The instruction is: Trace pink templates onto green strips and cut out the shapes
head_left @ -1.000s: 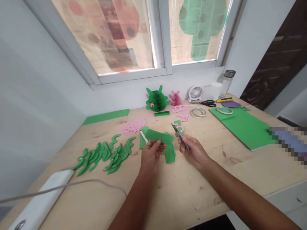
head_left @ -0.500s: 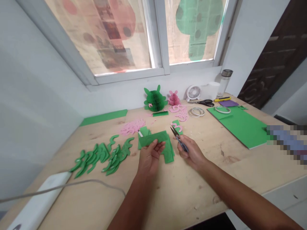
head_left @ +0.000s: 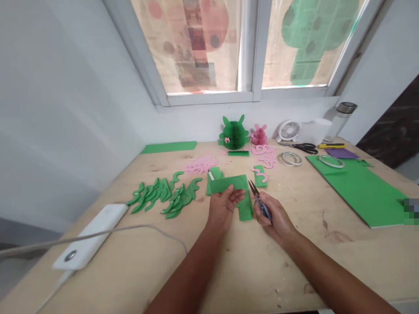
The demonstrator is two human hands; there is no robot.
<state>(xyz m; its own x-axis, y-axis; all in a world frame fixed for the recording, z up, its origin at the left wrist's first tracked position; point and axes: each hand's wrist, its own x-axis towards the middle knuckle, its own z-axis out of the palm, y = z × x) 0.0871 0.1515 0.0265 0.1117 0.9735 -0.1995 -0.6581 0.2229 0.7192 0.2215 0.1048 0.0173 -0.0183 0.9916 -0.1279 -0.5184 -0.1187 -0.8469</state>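
Green paper strip [head_left: 220, 185]: in front of the person, above loose green paper pieces [head_left: 245, 210]; a curved line is faintly visible near its right end.
Left hand [head_left: 224, 208]: thumb and fingers closed on the strip's lower edge, fingers curled.
Scissors [head_left: 261, 204]: just beside the strip's right end, not touching it; blades slightly parted, tips pointing away from the person.
Right hand [head_left: 274, 216]: wrapped around the scissors' handles.
Pink cut-out [head_left: 263, 176]: on a small green card [head_left: 258, 183], beyond the scissors.
Green cut-outs [head_left: 179, 203]: overlapping in piles, left of the left hand.
Pink pile [head_left: 200, 164]: beyond the green piles.
Honeycomb paper figures: green [head_left: 234, 135] and pink [head_left: 259, 136], side by side near the wall.
Tape rolls [head_left: 290, 163]: between the pink figure and the large green sheet [head_left: 363, 189].
Bench [head_left: 248, 266]: pale wood, carrying all loose items.
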